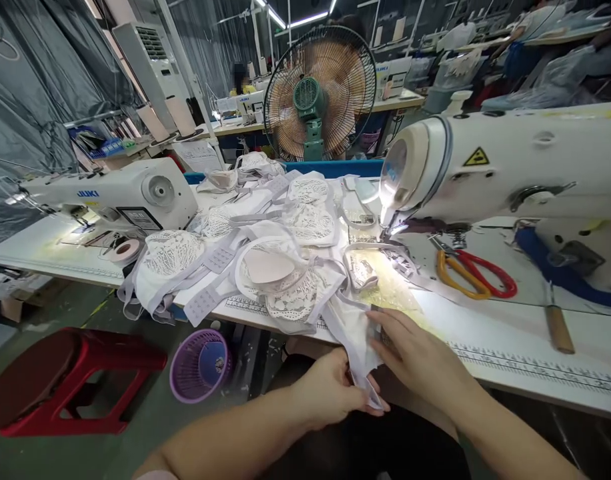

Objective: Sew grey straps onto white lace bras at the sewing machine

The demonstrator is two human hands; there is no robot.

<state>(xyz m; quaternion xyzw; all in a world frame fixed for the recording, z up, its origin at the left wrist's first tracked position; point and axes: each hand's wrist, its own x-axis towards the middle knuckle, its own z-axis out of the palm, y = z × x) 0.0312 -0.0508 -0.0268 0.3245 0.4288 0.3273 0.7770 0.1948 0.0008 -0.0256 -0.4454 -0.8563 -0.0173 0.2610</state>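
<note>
A white lace bra (300, 290) lies at the table's front edge, its pale grey-white wing (353, 327) hanging over toward me. My left hand (333, 390) is closed around the lower end of that wing, thumb on top and fingers beneath. My right hand (418, 347) rests along the wing's right side, fingers together and pressed on the fabric near a small grey strip at the fingertips. Its thumb side is partly hidden. Just beyond, grey straps (395, 257) lie under the lit head of the sewing machine (485, 167).
More white bras (170, 260) are heaped to the left. Scissors with orange and red handles (475, 273) and a wooden-handled awl (558, 327) lie right. A second sewing machine (130, 193), a fan (308, 100), a red stool (80, 373) and a purple basket (178, 377) stand around.
</note>
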